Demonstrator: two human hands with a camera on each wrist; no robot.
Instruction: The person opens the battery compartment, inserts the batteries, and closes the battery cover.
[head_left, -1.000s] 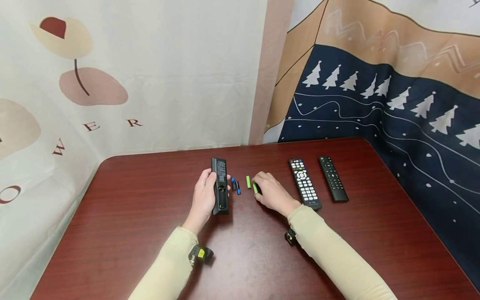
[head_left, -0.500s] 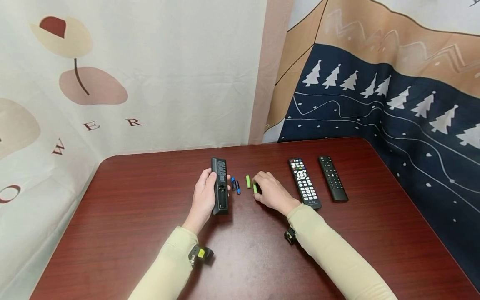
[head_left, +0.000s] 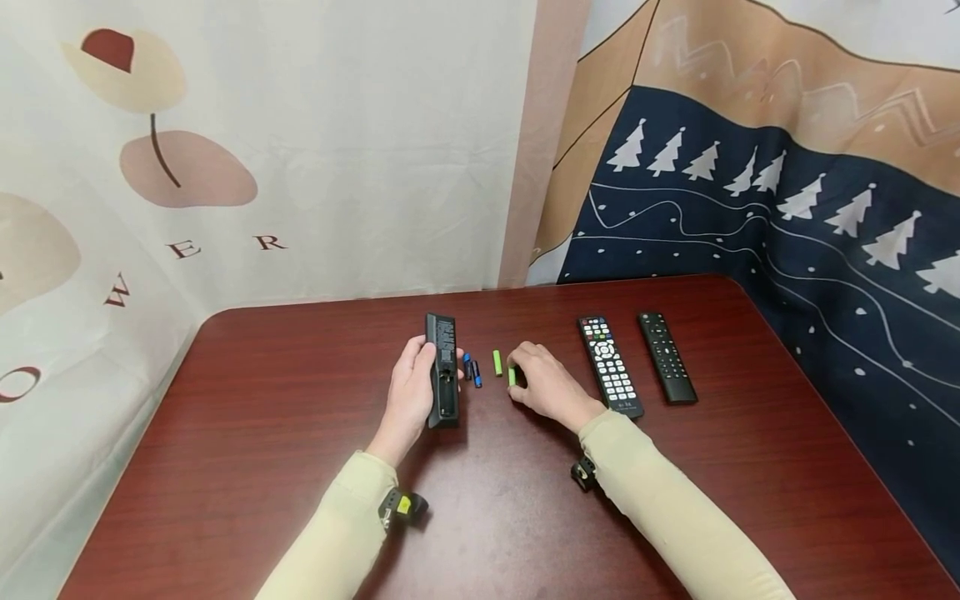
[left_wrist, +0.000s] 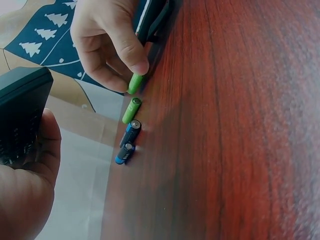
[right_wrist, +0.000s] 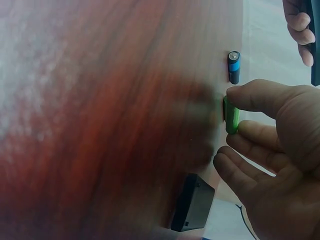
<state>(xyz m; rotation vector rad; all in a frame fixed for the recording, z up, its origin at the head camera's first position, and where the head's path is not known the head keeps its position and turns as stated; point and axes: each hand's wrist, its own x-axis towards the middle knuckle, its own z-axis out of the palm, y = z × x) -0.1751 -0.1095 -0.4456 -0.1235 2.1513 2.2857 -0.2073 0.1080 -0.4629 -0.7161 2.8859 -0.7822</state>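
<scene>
My left hand (head_left: 407, 392) grips a black remote control (head_left: 444, 358) upright above the table, its labelled back towards me and its battery compartment uncovered. At the centre, my right hand (head_left: 551, 385) pinches a green battery (head_left: 512, 377) between thumb and fingertips, one at each end, as the right wrist view shows with the battery (right_wrist: 232, 116). Just left of it lies a second green battery (head_left: 497, 363). Two black-and-blue batteries, one (head_left: 467, 367) and another (head_left: 476, 375), lie side by side close to the held remote; the left wrist view shows both, the nearer battery (left_wrist: 124, 153) included.
To the right of my right hand lie a black remote with white buttons (head_left: 609, 367) and a slimmer black remote (head_left: 667, 358), both face up. The reddish-brown table (head_left: 300, 433) meets printed curtains (head_left: 360, 167) at its back and right sides.
</scene>
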